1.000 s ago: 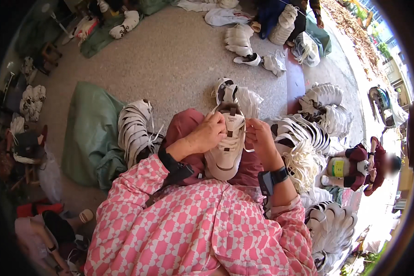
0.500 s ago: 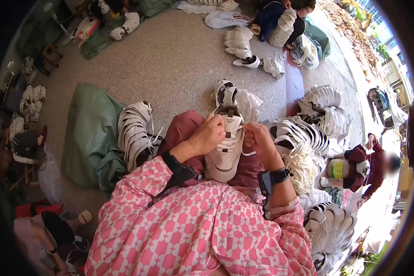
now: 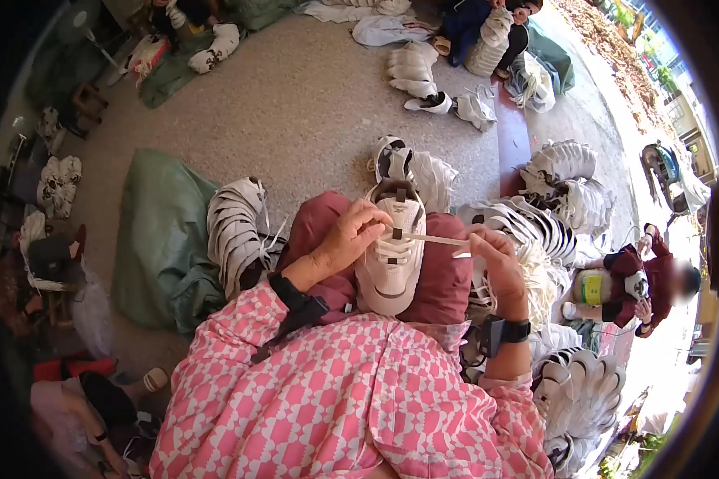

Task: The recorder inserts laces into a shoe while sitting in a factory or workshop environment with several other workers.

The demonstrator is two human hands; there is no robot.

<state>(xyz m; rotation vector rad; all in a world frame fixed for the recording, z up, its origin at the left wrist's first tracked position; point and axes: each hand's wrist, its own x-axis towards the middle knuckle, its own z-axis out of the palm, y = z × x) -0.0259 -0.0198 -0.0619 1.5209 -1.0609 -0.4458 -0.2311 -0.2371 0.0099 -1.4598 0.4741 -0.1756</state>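
A white sneaker upper rests across my lap, toe toward me, with dark loops down its tongue and lacing part way up. My left hand grips the sneaker's left side beside the eyelets, its thumb and fingertips pinched together. From the eyelets a flat white shoelace runs out to the right, drawn taut. Its far part is pinched in my right hand, held off to the right of the shoe above my knee. A short end of lace sticks out by those fingers.
Stacked white shoe uppers stand left and right of my knees. A green cloth bundle lies at left. Beyond my knees sits another upper. Several people work around, one person at the right.
My right hand has moved right, away from the shoe, stretching the lace out straight. My left hand has shifted slightly left and stays at the shoe's eyelets.
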